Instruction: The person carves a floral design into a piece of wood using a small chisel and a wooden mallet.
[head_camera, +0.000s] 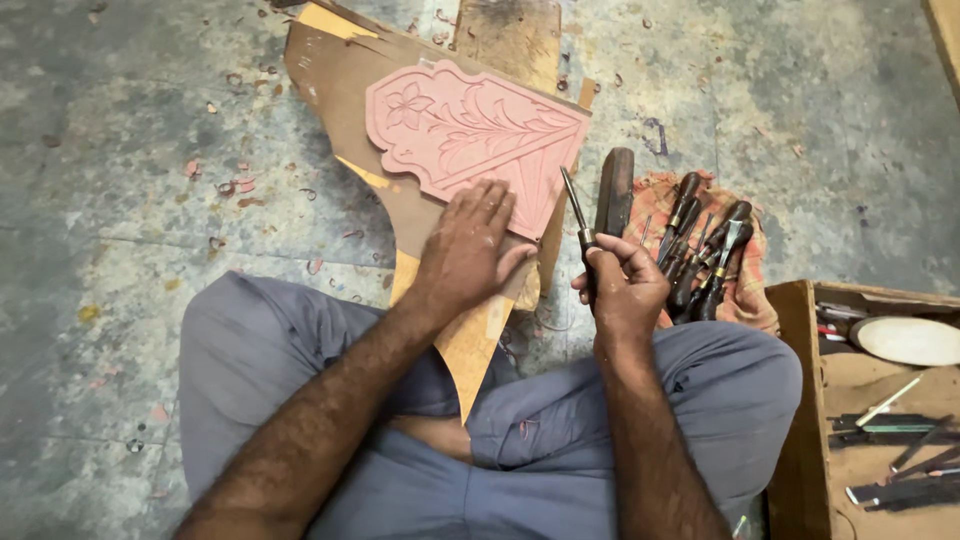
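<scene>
A pink carved panel (460, 125) with a flower and leaf pattern lies on a brown board (340, 80) on the floor in front of my crossed legs. My left hand (468, 250) lies flat on the panel's near edge and the board, fingers spread. Just to its right, my right hand (620, 285) grips a dark-handled chisel (577, 215), blade pointing up and away, its tip close to the panel's right edge.
A dark wooden mallet (614, 190) lies right of the panel. Several dark-handled chisels (705, 250) rest on an orange patterned cloth (655, 195). A wooden box (800, 400) at the right holds more tools and a pale oval stone (905, 340). Shavings litter the grey floor.
</scene>
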